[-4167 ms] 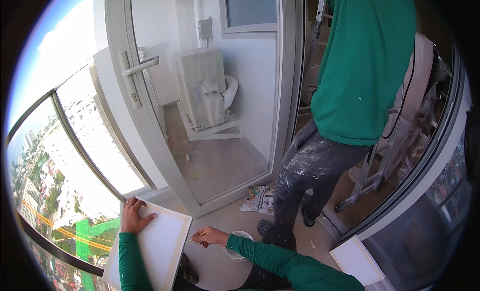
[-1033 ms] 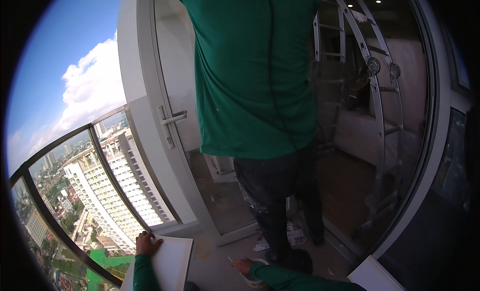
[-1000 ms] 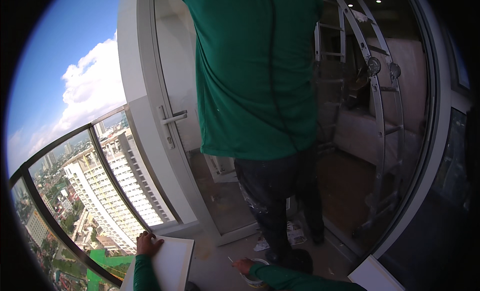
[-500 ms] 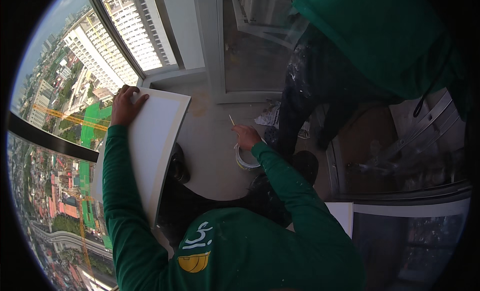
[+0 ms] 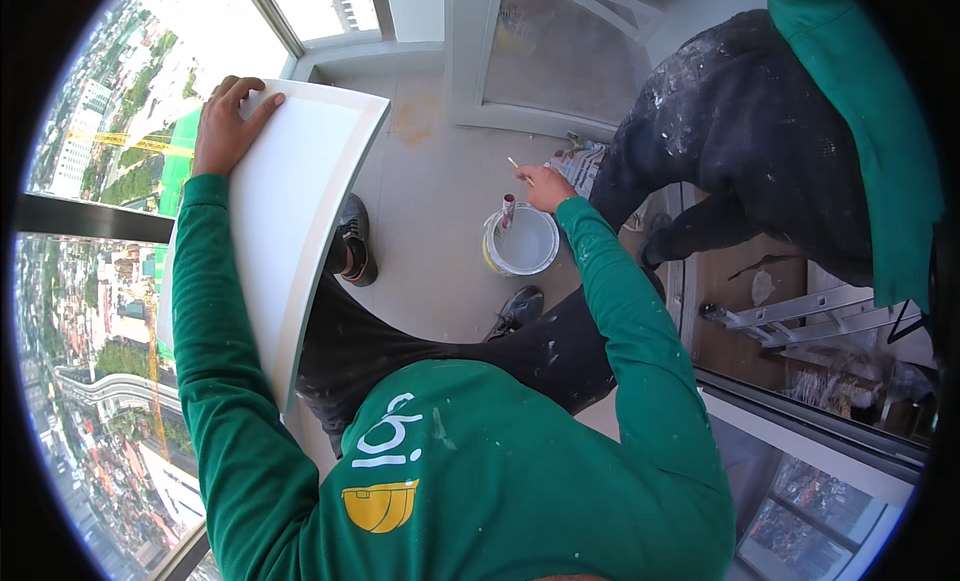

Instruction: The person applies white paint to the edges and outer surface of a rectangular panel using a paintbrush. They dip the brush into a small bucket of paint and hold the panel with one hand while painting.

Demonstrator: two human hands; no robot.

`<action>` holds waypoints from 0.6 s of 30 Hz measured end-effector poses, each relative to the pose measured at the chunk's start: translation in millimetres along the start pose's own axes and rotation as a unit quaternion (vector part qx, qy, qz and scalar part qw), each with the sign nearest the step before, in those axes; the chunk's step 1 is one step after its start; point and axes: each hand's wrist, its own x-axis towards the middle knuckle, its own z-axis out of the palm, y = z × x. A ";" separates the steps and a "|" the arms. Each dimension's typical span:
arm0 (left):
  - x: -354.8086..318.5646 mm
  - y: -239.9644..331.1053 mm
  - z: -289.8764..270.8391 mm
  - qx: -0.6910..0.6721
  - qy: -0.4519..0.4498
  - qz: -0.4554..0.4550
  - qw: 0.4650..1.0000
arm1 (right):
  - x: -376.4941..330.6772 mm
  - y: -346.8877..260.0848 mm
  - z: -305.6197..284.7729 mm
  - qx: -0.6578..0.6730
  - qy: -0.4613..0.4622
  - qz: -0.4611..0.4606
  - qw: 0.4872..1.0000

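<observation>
A white panel (image 5: 275,216) is held at its far top edge by the left hand (image 5: 225,121), whose fingers are curled over the rim and pressed onto its face, the thumb hidden behind it. The panel is seen at about nine to ten o'clock in the view, leaning against the green left sleeve (image 5: 215,361), with its long axis running from about twelve o'clock down to six o'clock and its pale face turned toward three o'clock, toward the open floor. A small paintbrush (image 5: 509,209) is pinched in the right hand (image 5: 545,186), fingers closed around the handle; the handle end points up toward eleven o'clock and the bristle end hangs down at the rim of a white paint bucket (image 5: 522,243) standing on the tiled floor (image 5: 425,221) just right of centre. The brush would best be loaded only lightly and wiped against the inner rim of the bucket, so that no drips fall on the floor or the panel face, and the panel would best be kept steady and tilted as it is. A second person in dark, paint-spattered trousers (image 5: 740,131) stands at about two o'clock, beside a folded aluminium ladder (image 5: 800,311).
</observation>
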 end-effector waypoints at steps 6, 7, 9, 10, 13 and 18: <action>-0.1 -6.2 5.9 0.005 0.006 -0.008 1.000 | 10.0 78.0 44.5 -0.026 -0.063 0.139 0.988; -0.8 -6.9 6.8 0.004 0.009 -0.003 1.000 | 10.6 89.0 52.1 0.023 -0.044 0.168 0.985; -1.7 -9.7 8.0 0.003 0.010 -0.004 1.000 | 15.8 105.5 66.9 0.099 -0.014 0.264 0.959; -2.5 -11.1 9.0 -0.004 0.016 -0.002 1.000 | 18.6 111.8 74.4 0.091 -0.007 0.241 0.966; -4.9 -16.5 8.8 -0.014 0.026 -0.004 1.000 | 27.6 117.5 92.8 0.062 0.009 0.212 0.975; -6.8 -27.3 9.4 -0.020 0.031 -0.013 0.999 | 25.6 107.7 104.5 0.135 0.016 0.229 0.964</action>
